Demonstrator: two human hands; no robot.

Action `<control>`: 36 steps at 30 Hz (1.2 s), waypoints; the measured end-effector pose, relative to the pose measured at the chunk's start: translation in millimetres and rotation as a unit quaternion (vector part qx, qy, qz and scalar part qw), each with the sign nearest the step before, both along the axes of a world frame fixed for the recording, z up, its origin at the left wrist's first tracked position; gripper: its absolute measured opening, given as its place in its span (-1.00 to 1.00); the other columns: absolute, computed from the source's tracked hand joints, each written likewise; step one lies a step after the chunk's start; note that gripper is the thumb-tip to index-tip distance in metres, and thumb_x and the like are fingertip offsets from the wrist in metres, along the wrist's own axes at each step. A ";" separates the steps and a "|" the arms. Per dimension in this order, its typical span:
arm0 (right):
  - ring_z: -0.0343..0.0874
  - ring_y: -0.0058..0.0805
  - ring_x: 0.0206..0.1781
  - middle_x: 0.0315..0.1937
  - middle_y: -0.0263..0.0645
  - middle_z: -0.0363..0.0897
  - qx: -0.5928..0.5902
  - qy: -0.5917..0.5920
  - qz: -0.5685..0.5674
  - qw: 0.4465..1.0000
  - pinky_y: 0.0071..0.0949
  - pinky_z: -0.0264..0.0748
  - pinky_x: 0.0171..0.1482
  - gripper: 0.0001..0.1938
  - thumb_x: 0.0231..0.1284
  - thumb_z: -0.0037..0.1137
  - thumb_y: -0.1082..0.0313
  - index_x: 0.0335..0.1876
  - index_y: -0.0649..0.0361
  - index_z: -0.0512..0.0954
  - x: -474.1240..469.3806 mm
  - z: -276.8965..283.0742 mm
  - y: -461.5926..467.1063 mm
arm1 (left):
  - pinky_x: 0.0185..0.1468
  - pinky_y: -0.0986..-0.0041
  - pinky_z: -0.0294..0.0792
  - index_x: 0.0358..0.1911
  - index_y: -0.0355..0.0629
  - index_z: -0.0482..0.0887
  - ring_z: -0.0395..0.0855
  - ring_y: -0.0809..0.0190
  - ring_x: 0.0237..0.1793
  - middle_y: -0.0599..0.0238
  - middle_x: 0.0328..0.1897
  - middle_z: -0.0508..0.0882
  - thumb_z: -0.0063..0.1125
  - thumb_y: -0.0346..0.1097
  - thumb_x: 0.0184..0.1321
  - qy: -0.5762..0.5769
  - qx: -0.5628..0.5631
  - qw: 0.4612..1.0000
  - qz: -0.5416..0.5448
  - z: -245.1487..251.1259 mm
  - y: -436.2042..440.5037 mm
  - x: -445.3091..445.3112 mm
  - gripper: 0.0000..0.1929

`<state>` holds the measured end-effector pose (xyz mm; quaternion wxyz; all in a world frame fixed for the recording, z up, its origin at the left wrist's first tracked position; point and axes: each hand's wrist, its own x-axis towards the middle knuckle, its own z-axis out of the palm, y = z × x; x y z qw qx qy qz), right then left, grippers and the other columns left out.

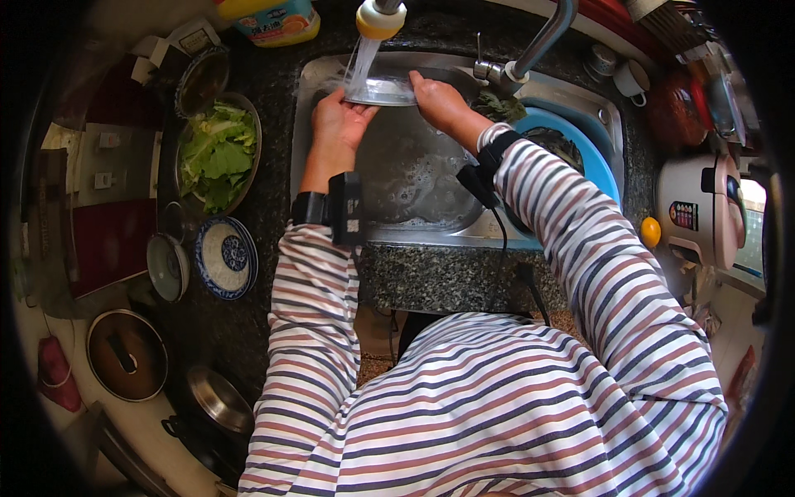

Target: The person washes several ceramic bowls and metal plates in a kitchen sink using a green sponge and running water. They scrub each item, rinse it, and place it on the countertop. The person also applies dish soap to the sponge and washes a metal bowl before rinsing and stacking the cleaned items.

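Under the running faucet head, a shallow round metal dish is held up over the left basin of the steel sink. My left hand supports its left side from below, fingers under the edge. At its right rim, my right hand grips with the thumb on top. Water pours onto the dish and splashes off to the left. Some suds and shallow water lie on the basin floor below.
A blue plastic basin and dark leafy greens occupy the sink's right side. Lettuce leaves fill a metal bowl on the left counter, near blue-and-white plates and a pale bowl. A rice cooker stands right, beside an orange fruit.
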<state>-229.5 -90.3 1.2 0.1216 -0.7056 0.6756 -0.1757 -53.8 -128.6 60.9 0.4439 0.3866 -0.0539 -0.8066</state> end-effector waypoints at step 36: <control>0.51 -0.40 -0.67 -0.58 -0.12 0.50 0.075 -0.453 -0.193 0.867 -0.49 0.46 -0.63 -0.76 0.17 -0.12 0.30 -0.22 0.38 0.40 29.9 45.4 63.4 | -0.03 0.34 0.44 -0.18 -0.29 0.48 0.54 0.18 -0.13 0.15 -0.18 0.57 0.06 -0.49 0.08 -0.006 0.047 0.997 -0.065 -98.2 58.1 12.2 -0.79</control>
